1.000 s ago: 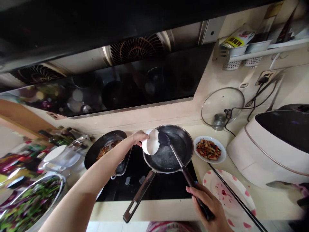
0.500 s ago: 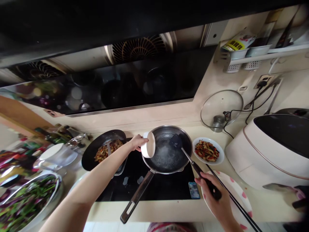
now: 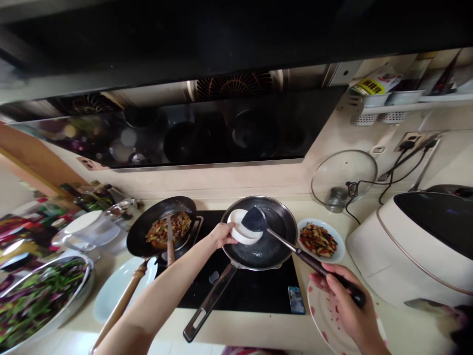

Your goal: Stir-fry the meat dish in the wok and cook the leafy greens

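The small white bowl (image 3: 244,232) sat tipped over the frying pan (image 3: 266,246), gripped by the left hand (image 3: 221,234); the right hand (image 3: 345,305) clasped the spatula (image 3: 254,221), its blade inside the bowl, seemingly scraping it out.

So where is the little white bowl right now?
The white bowl is in the left hand, held over the left side of the steel pan, with the spatula blade resting in it.
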A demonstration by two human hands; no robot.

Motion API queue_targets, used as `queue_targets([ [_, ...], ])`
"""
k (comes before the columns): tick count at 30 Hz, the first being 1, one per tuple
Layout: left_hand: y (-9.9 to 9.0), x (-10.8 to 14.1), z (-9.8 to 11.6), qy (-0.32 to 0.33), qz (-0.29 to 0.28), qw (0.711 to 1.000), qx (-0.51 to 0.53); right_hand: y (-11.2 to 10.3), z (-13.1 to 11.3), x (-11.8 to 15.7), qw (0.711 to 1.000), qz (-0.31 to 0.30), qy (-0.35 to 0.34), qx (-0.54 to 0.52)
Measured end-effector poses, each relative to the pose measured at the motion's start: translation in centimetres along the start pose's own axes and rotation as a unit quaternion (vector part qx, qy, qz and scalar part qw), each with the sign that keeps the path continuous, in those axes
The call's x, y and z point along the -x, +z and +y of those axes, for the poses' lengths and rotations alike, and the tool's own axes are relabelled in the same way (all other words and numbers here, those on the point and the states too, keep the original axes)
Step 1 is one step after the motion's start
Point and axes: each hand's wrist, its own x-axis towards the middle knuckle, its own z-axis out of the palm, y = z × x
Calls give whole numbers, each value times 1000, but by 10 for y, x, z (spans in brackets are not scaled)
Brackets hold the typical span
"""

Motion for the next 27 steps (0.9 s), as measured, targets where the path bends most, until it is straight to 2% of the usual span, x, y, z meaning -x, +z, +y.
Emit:
queue_targets([
  [2, 2, 0, -7, -3, -26, 999, 46, -2, -14, 5, 988, -71, -90, 108],
  [3, 3, 1, -10, -2, -37, 997, 69, -3, -21, 7, 969, -104, -145, 172],
  [5, 4, 3, -15, 4, -54, 992, 111, -5, -33, 11, 912, -155, -247, 288],
  [7, 4, 5, -18, 9, -65, 987, 147, -5, -39, 14, 856, -182, -319, 365],
  [9, 6, 8, -20, 10, -75, 982, 171, -3, -38, 15, 828, -183, -352, 396],
  [11, 7, 10, -21, 7, -87, 979, 187, 0, -30, 15, 835, -180, -352, 383],
  [16, 6, 10, -20, 0, -111, 973, 200, -1, -13, 20, 908, -174, -267, 270],
  [20, -5, 8, -16, 1, -125, 973, 196, -20, -23, 29, 938, -170, -189, 235],
  [23, -13, 7, -15, 5, -139, 972, 189, -28, -35, 34, 962, -127, -110, 214],
  [25, -14, 8, -17, 8, -148, 971, 186, -24, -40, 35, 960, -109, -127, 225],
  [27, -13, 9, -21, 13, -158, 970, 185, -17, -43, 33, 933, -140, -196, 267],
])
